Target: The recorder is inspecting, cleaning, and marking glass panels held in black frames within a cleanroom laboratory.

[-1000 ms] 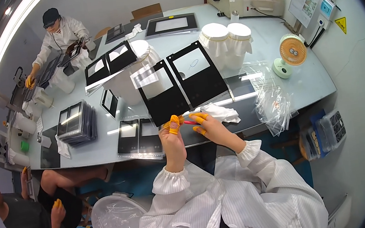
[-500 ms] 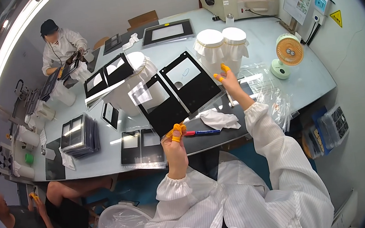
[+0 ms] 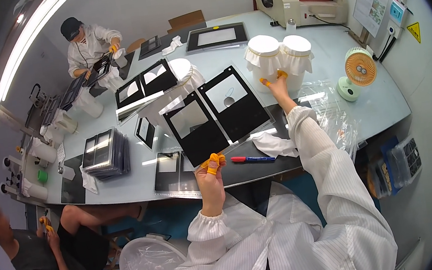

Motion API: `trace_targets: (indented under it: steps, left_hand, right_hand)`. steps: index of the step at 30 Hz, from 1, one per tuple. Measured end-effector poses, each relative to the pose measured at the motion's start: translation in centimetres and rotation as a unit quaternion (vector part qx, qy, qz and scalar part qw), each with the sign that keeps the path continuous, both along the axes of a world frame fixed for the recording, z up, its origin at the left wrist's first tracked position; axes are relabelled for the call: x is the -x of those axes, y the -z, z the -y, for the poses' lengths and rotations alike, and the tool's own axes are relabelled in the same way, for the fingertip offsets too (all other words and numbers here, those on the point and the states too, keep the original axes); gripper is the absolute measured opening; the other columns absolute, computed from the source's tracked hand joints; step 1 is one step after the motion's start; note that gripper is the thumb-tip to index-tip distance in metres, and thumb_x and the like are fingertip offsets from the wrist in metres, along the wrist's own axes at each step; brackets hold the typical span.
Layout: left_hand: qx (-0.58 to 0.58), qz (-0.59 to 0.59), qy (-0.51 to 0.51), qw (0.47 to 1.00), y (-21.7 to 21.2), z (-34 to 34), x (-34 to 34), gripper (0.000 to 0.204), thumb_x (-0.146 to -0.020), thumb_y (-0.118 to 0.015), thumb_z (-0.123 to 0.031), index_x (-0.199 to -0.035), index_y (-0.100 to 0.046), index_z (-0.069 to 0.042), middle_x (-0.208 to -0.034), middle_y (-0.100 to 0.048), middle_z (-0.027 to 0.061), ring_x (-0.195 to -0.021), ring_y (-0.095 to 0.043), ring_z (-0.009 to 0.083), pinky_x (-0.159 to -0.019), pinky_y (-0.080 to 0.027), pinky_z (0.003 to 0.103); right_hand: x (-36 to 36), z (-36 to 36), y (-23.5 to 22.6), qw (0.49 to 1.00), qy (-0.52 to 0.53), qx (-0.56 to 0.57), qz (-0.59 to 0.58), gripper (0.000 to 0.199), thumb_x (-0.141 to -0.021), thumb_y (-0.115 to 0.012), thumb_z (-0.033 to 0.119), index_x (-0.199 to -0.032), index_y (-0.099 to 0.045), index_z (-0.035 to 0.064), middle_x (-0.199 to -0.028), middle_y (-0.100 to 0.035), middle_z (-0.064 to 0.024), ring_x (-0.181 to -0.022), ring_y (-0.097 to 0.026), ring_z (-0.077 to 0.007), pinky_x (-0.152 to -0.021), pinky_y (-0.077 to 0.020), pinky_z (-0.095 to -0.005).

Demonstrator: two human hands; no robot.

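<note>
Pinched at its lower left edge, a clear sheet with two black-framed panels (image 3: 244,117) is held tilted above the table by my left hand (image 3: 212,187). Orange finger cots cover some fingers of both hands. My right hand (image 3: 279,91) is empty, thumb and fingers apart, at the lower front of a white cloth-covered tub (image 3: 263,47); whether it touches the cloth I cannot tell. A second cloth-covered tub (image 3: 297,45) stands beside it. Below the panels lie a red-and-blue marker (image 3: 254,159) and a crumpled white cloth (image 3: 276,144).
Another cloth-topped tub (image 3: 183,71) stands behind the panels, near more framed sheets (image 3: 159,77). A panel stack (image 3: 104,155) sits left. Clear plastic film (image 3: 327,112) and a small fan (image 3: 360,69) lie right. A roller machine (image 3: 297,4) stands behind. Two people work at left.
My right hand has shifted from beside the tub to its lower front. My left hand keeps hold of the panels. The view has shifted a little; the person at back left has raised a hand.
</note>
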State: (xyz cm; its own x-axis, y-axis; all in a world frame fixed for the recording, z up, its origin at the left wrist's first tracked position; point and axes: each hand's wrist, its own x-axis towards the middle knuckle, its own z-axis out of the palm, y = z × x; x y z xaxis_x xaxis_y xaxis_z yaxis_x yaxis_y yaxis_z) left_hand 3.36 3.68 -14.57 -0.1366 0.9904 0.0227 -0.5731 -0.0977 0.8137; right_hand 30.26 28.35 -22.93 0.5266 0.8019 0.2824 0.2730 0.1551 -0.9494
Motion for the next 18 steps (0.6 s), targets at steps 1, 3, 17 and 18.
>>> trace_targets:
  steps: [1, 3, 17, 18]
  left_hand:
    - [-0.004, 0.006, 0.004, 1.000, 0.0, 0.0, 0.0, 0.020, -0.081, -0.053, -0.018, -0.090, -0.058, 0.000, -0.084, -0.059, 0.0072, -0.077, -0.055, 0.0158, -0.076, -0.045, 0.025]
    - [-0.010, 0.003, 0.010, 1.000, 0.0, 0.1, -0.2, 0.020, -0.081, -0.053, -0.017, -0.090, -0.059, 0.000, -0.084, -0.059, 0.0073, -0.077, -0.055, 0.0158, -0.076, -0.044, 0.025]
    - [-0.016, -0.028, 0.086, 0.996, -1.1, -2.6, -4.2, 0.019, -0.081, -0.053, -0.017, -0.087, -0.058, 0.001, -0.081, -0.058, 0.0073, -0.072, -0.053, 0.0132, -0.070, -0.043, 0.024]
    - [-0.013, -0.026, 0.086, 0.996, -1.1, -3.3, -4.7, 0.019, -0.081, -0.053, -0.017, -0.087, -0.058, 0.001, -0.081, -0.058, 0.0073, -0.072, -0.053, 0.0132, -0.070, -0.043, 0.024]
  right_hand:
    - [-0.1, -0.4, 0.3, 1.000, -0.001, -0.001, -0.001, 0.074, -0.054, -0.076, 0.023, -0.109, -0.037, -0.0087, -0.112, -0.040, -0.0259, -0.102, -0.042, -0.0352, -0.089, -0.0318, -0.0398]
    - [-0.3, -1.0, 0.7, 0.991, 0.028, 0.034, 0.124, 0.069, -0.054, -0.076, 0.022, -0.106, -0.040, -0.0044, -0.110, -0.043, -0.0214, -0.099, -0.045, -0.0315, -0.086, -0.0352, -0.0369]
    - [0.4, -0.9, 2.7, 0.962, -0.253, 0.032, -0.094, 0.042, -0.072, -0.059, 0.018, -0.106, -0.041, -0.0001, -0.100, -0.049, -0.0148, -0.093, -0.049, -0.0251, -0.079, -0.0398, -0.0339]
    - [0.8, 0.1, 3.0, 0.973, -0.228, -0.005, -0.033, 0.037, -0.073, -0.057, 0.017, -0.103, -0.044, 0.0001, -0.100, -0.050, -0.0150, -0.092, -0.049, -0.0256, -0.077, -0.0401, -0.0340]
